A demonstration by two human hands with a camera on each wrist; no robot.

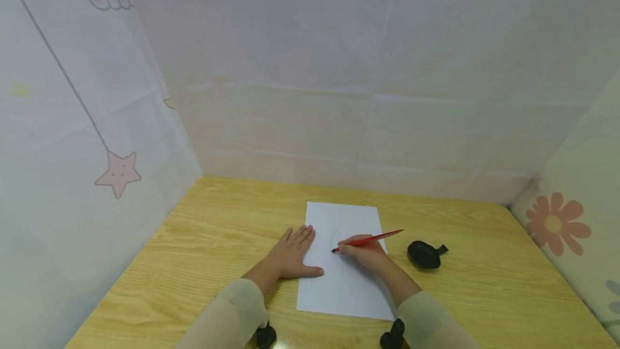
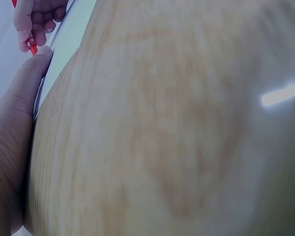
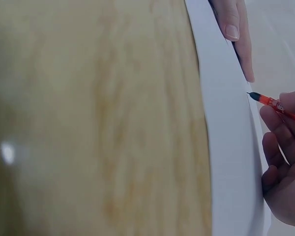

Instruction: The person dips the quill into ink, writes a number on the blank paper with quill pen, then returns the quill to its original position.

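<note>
A white sheet of paper [image 1: 339,295] lies on the wooden table, with a thin curved line [image 1: 335,230] on its upper part. My left hand [image 1: 290,257] rests flat at the sheet's left edge, fingers straight and thumb stretched over the paper. My right hand [image 1: 365,255] pinches a slim red pen [image 1: 380,237] with a dark, pointed tip. That tip is right at the lower end of the curve. In the right wrist view the pen [image 3: 270,102] sits between thumb and forefinger, the other fingers [image 3: 280,157] curled below.
A black oval object [image 1: 424,255] with a short tab lies on the table [image 1: 484,284] right of the paper. Pale printed sheets [image 1: 290,69] hang behind and at both sides. Black wrist devices [image 1: 266,335] show below the sleeves.
</note>
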